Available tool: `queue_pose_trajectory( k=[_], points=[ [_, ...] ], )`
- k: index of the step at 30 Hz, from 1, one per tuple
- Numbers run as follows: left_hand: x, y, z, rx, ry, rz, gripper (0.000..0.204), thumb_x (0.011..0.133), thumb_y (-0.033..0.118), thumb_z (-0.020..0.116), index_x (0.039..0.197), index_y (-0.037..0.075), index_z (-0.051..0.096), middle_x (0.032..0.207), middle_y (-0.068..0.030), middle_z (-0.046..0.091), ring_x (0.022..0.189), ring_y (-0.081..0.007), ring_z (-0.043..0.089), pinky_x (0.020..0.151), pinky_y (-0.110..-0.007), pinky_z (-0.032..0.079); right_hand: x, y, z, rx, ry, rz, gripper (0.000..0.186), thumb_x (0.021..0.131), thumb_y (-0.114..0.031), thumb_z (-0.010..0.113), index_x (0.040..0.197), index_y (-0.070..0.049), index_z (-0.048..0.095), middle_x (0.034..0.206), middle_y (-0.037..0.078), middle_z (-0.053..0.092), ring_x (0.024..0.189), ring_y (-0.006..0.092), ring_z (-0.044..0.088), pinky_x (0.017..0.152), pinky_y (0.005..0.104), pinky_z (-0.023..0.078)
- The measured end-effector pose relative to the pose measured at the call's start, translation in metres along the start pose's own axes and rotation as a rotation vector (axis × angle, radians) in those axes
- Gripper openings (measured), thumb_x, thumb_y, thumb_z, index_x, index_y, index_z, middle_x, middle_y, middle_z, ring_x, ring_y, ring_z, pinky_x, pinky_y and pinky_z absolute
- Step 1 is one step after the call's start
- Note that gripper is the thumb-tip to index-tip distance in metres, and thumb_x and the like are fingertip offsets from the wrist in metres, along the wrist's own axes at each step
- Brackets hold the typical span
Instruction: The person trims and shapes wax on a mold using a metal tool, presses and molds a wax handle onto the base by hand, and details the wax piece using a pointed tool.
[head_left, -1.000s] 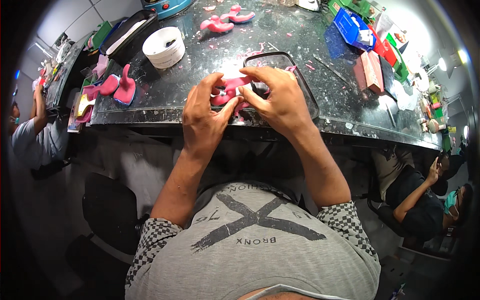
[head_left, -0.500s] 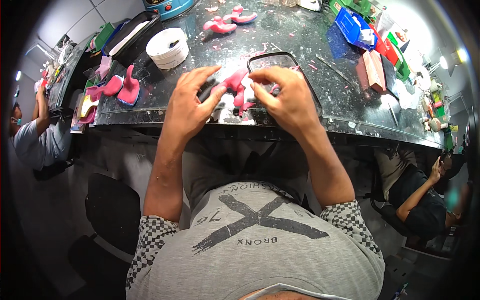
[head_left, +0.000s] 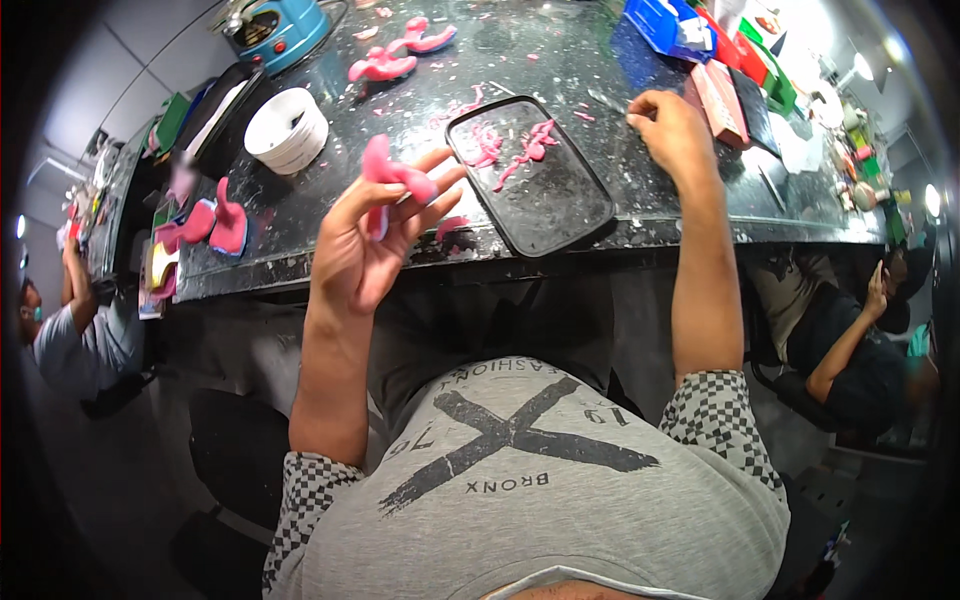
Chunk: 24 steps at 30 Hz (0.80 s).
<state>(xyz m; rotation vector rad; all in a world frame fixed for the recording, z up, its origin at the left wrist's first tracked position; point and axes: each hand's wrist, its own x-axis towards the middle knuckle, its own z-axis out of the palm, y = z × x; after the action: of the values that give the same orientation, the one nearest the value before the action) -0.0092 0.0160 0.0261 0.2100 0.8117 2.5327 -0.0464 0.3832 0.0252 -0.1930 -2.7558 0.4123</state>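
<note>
In my left hand (head_left: 388,210), turned palm up, is a pink moulded piece (head_left: 382,158) with some blue and an upright end, held between thumb and fingers. Just right of it a shallow black tray (head_left: 535,210) holds pink scraps (head_left: 538,145). Further right, my right hand (head_left: 655,125) has its fingertips closed at the end of a thin metal tool (head_left: 608,102) lying on the dark worktop. More pink pieces lie at the back (head_left: 382,66) and at the left (head_left: 228,225).
A white tub (head_left: 285,135), a black box (head_left: 215,115) and a blue appliance (head_left: 275,35) stand left on the worktop (head_left: 460,50). Blue (head_left: 655,25), red and green bins and a pink block (head_left: 720,105) crowd the right. Co-workers sit at far left (head_left: 75,340) and right (head_left: 850,350).
My left hand has turned palm up and lifted the pink piece from between both hands. My right hand has moved right and up to the metal tool, uncovering the tray.
</note>
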Motion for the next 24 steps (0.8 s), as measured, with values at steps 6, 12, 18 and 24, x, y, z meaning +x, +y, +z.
queue_pose_trajectory(
  k=[6, 12, 18, 24],
  points=[
    [0.012, 0.006, -0.014, -0.036, -0.040, -0.118, 0.058, 0.095, 0.017, 0.038, 0.141, -0.016, 0.025, 0.147, -0.0383, 0.030, 0.134, -0.0511, 0.039, 0.108, -0.055, 0.044, 0.001, 0.005, 0.001, 0.469, -0.097, 0.134, 0.020, 0.089, -0.012, 0.069, 0.108, -0.005, 0.068, 0.087, 0.002, 0.068, 0.078, 0.0112, 0.062, 0.071, 0.0260, 0.047],
    [0.013, 0.004, -0.021, 0.059, -0.063, -0.137, 0.058, 0.102, 0.028, 0.031, 0.137, -0.018, 0.035, 0.143, -0.0379, 0.038, 0.128, -0.0477, 0.048, 0.103, -0.051, 0.050, -0.022, -0.066, -0.004, 1.760, -0.146, -0.033, 0.019, 0.096, -0.010, 0.061, 0.111, 0.001, 0.060, 0.094, 0.008, 0.068, 0.078, 0.0155, 0.068, 0.077, 0.0327, 0.061],
    [0.013, 0.000, -0.017, 0.147, -0.042, -0.092, 0.054, 0.104, 0.027, 0.031, 0.137, -0.016, 0.037, 0.138, -0.0351, 0.046, 0.124, -0.0454, 0.053, 0.101, -0.053, 0.051, -0.051, -0.137, 0.009, 1.645, -0.407, -0.189, 0.026, 0.095, -0.011, 0.063, 0.116, 0.003, 0.058, 0.086, 0.012, 0.068, 0.074, 0.0182, 0.069, 0.073, 0.0321, 0.060],
    [0.012, 0.000, -0.023, 0.023, -0.047, -0.094, 0.048, 0.104, 0.027, 0.034, 0.124, -0.013, 0.050, 0.120, -0.0277, 0.062, 0.104, -0.0381, 0.067, 0.092, -0.047, 0.057, -0.046, -0.151, 0.002, 1.238, -0.519, -0.349, 0.021, 0.090, -0.010, 0.071, 0.109, -0.001, 0.072, 0.104, 0.008, 0.071, 0.097, 0.0152, 0.067, 0.088, 0.0279, 0.053]
  ],
)
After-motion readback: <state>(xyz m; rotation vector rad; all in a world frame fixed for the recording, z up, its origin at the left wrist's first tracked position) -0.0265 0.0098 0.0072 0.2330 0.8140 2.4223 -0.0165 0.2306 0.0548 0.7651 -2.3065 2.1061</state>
